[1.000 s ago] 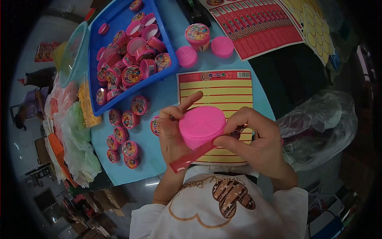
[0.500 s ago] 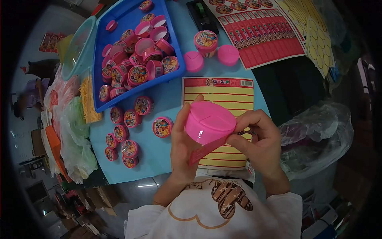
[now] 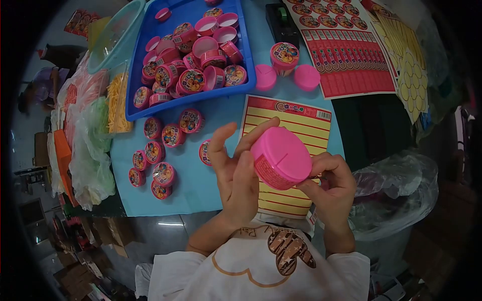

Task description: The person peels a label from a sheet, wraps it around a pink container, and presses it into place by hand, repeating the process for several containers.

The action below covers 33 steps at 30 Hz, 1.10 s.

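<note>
A pink round container (image 3: 282, 156) with a slit across its flat top is held tilted between my hands. A red printed label strip (image 3: 271, 173) runs along its near left side. My right hand (image 3: 331, 185) pinches the right edge of the container with thumb and fingertips. My left hand (image 3: 238, 175) is at the left side, one finger reaching behind the container and another at the label's end, while a further finger is raised off it. Beneath lies a yellow sheet (image 3: 296, 133) with red lines, most of its label strips peeled off.
A blue tray (image 3: 188, 98) full of small pink tubs stands at back left, with several loose tubs (image 3: 163, 173) before it. Two pink lids (image 3: 307, 78) flank a labelled tub (image 3: 284, 56). Sticker sheets (image 3: 346, 55), a tape dispenser (image 3: 276, 22) and clear plastic bags (image 3: 396, 195) lie around.
The label strip, hanging loose below the container before, now lies against its side. The container has turned and tilted, and my left hand's fingers have spread. The view has shifted slightly.
</note>
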Each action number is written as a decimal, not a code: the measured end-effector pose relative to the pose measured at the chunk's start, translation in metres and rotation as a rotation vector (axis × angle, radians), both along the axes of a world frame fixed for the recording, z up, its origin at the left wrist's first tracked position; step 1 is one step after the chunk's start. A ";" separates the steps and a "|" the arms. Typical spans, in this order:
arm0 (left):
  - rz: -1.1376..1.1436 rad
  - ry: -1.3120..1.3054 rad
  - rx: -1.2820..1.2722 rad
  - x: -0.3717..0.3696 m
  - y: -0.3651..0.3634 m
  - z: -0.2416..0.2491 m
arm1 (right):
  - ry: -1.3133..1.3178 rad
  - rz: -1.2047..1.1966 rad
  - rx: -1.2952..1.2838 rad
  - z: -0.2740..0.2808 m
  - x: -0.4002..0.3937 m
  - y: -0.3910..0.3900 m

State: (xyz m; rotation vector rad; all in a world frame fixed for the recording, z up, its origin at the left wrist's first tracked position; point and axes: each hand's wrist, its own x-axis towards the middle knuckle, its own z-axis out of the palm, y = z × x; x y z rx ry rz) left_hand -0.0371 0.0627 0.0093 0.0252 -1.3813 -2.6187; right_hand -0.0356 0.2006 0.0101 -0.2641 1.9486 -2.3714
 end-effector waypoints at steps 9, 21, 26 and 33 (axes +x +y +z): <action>0.012 0.182 -0.719 0.000 -0.004 -0.013 | -0.157 0.009 -0.084 0.013 -0.002 -0.008; 0.090 -0.022 -0.136 -0.004 -0.017 0.001 | -0.104 0.074 0.006 0.020 -0.002 0.012; -0.008 -0.168 0.065 -0.004 -0.013 0.011 | -0.085 0.056 0.020 0.017 -0.006 0.008; -0.138 -0.068 0.106 -0.004 -0.022 -0.003 | 0.020 0.026 0.032 0.016 -0.012 0.002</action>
